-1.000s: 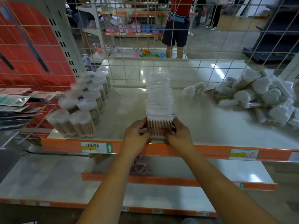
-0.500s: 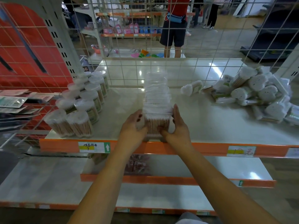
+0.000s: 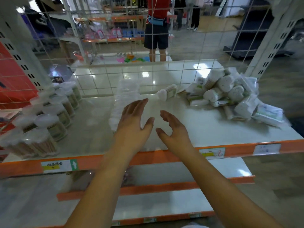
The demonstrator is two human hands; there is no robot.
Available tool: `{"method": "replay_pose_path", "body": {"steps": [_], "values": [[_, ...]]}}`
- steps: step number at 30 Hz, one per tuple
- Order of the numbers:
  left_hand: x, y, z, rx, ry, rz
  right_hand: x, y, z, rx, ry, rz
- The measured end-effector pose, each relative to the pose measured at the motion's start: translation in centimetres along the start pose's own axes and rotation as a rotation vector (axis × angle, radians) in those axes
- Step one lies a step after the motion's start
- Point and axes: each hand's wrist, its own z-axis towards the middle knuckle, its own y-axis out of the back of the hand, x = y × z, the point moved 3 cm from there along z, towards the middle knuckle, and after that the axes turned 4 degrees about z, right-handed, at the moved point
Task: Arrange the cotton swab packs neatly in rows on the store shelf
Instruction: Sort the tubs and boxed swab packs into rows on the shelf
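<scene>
We hold our left hand (image 3: 134,118) and right hand (image 3: 172,127) above the shelf (image 3: 189,129), each grip released with fingers spread, the row of square packs (image 3: 126,96) just left, a loose pile of packs (image 3: 230,94) far right.

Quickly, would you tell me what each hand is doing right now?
Left hand: open, holding nothing.
Right hand: open, fingers loosely curved, holding nothing.

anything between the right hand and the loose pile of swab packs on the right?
Nothing visible. Bare shelf top lies between the right hand and the pile of packs. One stray pack lies farther back, off that line.
</scene>
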Motion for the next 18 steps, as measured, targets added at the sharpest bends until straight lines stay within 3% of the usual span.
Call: {"method": "replay_pose_path", "body": {"steps": [12, 18], "values": [[-10.1, -10.7, 3.7, 0.124, -0.092, -0.073, -7.2, 13.5, -0.4, -0.106, -0.114, 0.056], [-14.2, -16.8, 4.8, 0.172, -0.09, -0.105, -10.6, 19.5, -0.3, -0.133, -0.063, 0.062]]}}
